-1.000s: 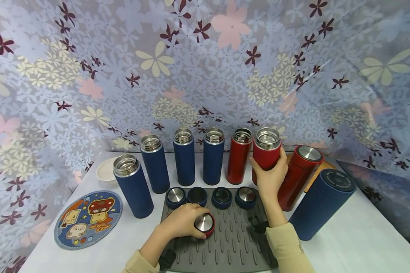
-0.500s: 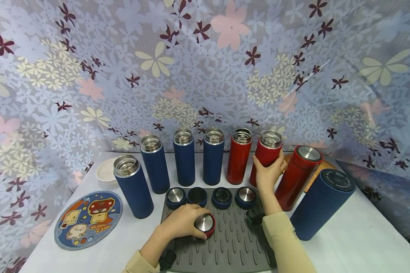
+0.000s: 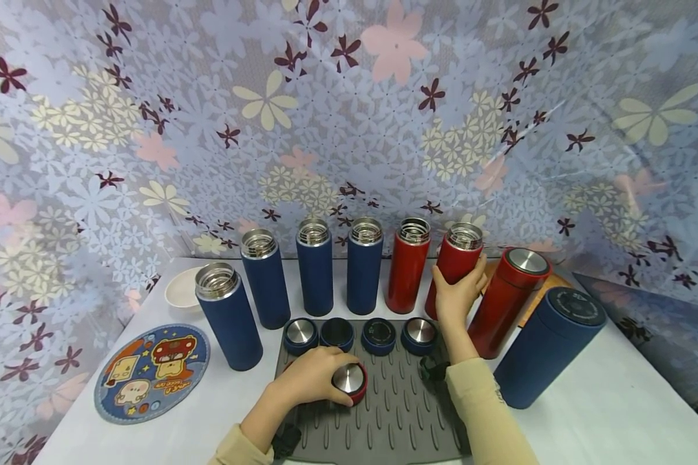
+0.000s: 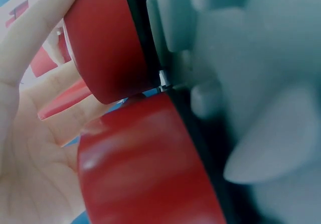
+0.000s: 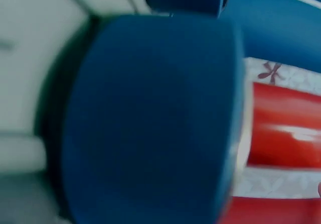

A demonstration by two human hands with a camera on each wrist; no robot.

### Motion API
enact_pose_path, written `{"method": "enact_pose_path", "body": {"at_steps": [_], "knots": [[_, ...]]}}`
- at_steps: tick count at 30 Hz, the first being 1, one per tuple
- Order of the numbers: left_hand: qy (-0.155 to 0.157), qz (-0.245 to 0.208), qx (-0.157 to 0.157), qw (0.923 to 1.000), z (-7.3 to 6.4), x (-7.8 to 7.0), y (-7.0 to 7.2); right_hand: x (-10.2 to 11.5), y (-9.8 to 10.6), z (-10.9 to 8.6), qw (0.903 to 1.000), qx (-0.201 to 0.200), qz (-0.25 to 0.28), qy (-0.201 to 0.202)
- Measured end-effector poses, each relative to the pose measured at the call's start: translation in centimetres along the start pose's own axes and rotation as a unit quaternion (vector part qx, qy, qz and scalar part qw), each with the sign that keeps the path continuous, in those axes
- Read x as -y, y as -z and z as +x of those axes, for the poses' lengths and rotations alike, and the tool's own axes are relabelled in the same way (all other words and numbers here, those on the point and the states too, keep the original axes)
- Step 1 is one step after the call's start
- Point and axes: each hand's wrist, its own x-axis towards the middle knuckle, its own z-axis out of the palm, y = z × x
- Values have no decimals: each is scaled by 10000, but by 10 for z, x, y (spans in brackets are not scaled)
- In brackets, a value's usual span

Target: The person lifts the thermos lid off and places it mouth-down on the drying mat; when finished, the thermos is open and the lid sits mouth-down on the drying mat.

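Observation:
My left hand [image 3: 320,378] holds a red lid [image 3: 349,381] with a steel top, thumb and fingers around its sides, on the grey ribbed mat [image 3: 395,420]. A second red lid [image 4: 150,169] lies under the palm, mostly hidden in the head view. At the back right, my right hand [image 3: 458,297] grips an uncapped red thermos bottle [image 3: 456,261] that stands upright, its steel neck exposed. Along the mat's back edge sit several blue lids, among them one with a steel top [image 3: 421,330] near the right wrist. That lid's blue side [image 5: 150,118] fills much of the right wrist view.
Left of the gripped bottle stand another uncapped red bottle [image 3: 407,271] and several uncapped blue bottles [image 3: 315,274]. A capped red bottle [image 3: 506,303] and a capped blue bottle [image 3: 547,349] stand right. A round cartoon mat [image 3: 151,374] and white bowl [image 3: 181,290] lie left.
My right hand has lowered the red bottle a little and stood it at the right end of the row. My left hand has stayed around the red lid.

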Motion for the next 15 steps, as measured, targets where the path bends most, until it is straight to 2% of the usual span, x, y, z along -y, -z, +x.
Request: {"method": "enact_pose_path", "body": {"at_steps": [4, 6, 8, 10, 12, 14, 15], "knots": [[-11, -3, -10, 10000, 0, -1, -1, 12, 5, -12, 9994, -108, -90, 326], [-16, -16, -34, 10000, -1, -1, 0, 19, 8, -19, 9966, -232, -175, 772], [-18, -14, -57, 10000, -1, -1, 0, 27, 12, -25, 9872, -511, -236, 1494], [-23, -15, -67, 10000, -1, -1, 1, 33, 16, -28, 9679, -943, -314, 2310], [-21, -31, -57, 10000, -1, -2, 1, 37, 20, -28, 9395, -1488, -356, 3066], [-21, -30, -40, 10000, 0, -2, 1, 39, 24, -26, 9111, -2018, -386, 3574], [-20, -36, -30, 10000, 0, -2, 1, 39, 25, -24, 9016, -2225, -395, 3690]]}}
